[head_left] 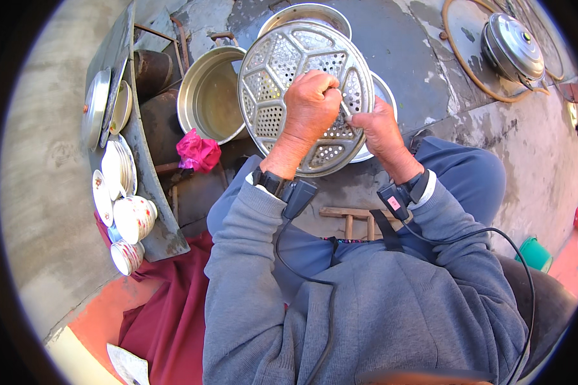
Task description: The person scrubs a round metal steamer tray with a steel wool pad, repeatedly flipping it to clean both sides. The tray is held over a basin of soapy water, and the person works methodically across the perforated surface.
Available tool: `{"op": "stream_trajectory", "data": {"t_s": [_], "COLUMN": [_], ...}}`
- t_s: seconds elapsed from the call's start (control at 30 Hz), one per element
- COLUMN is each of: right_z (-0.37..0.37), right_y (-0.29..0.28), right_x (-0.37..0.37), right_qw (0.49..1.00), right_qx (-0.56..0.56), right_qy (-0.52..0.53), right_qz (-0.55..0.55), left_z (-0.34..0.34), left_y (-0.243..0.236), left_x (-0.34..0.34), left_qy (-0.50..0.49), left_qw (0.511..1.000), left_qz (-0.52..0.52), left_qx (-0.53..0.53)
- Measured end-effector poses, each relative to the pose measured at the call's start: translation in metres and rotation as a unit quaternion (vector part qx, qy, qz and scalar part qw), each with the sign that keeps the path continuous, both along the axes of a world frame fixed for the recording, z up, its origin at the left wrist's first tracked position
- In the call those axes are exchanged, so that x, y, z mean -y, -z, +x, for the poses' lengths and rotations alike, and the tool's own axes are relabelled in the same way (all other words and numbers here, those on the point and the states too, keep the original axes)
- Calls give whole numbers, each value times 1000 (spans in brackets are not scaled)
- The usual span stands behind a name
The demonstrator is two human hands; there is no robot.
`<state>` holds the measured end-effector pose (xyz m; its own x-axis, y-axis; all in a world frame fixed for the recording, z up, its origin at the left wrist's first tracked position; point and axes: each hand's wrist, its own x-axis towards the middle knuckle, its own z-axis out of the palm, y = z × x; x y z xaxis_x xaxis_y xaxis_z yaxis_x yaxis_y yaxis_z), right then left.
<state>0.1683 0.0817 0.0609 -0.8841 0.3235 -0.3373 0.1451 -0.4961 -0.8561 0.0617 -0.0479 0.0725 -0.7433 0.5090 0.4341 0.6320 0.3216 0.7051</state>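
Note:
A round metal steamer plate [268, 120], pierced with groups of small holes, is held up tilted in front of me. My right hand [380, 130] grips its right rim, thumb on the near face and fingers out of sight behind. Against the plate's upper middle, my left hand [311, 99] is closed in a fist; whatever it holds, if anything, is hidden. Behind the plate, a pale basin [386, 96] shows only in part. Just left of the plate stands a large metal pot [202, 93] with liquid in it.
Another metal pot [305, 11] stands beyond the plate. A bright pink crumpled cloth or bag [198, 153] lies by the left pot. Stacked plates [117, 170] and patterned bowls [135, 218] sit on the low table [164, 221] at left. A lidded pot [517, 48] is far right.

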Motion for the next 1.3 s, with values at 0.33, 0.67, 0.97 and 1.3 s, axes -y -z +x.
{"op": "stream_trajectory", "data": {"t_s": [0.33, 0.67, 0.97, 1.3], "right_z": [-13, -16, -20, -22], "right_y": [2, 3, 10, 8], "right_x": [-26, -26, -23, -23], "right_qw": [993, 984, 981, 972], "right_qx": [-47, -74, -49, -70], "right_qy": [91, 133, 159, 176], "right_qz": [-67, -90, -96, -136], "left_z": [-3, 4, 42, 18], "left_y": [-4, -6, -1, -19], "left_x": [18, 12, -5, -1], "left_qy": [0, -29, 59, 31], "left_qw": [997, 997, 998, 996], "left_qz": [-76, -67, -38, -60], "left_qx": [-18, -35, -2, -63]}}
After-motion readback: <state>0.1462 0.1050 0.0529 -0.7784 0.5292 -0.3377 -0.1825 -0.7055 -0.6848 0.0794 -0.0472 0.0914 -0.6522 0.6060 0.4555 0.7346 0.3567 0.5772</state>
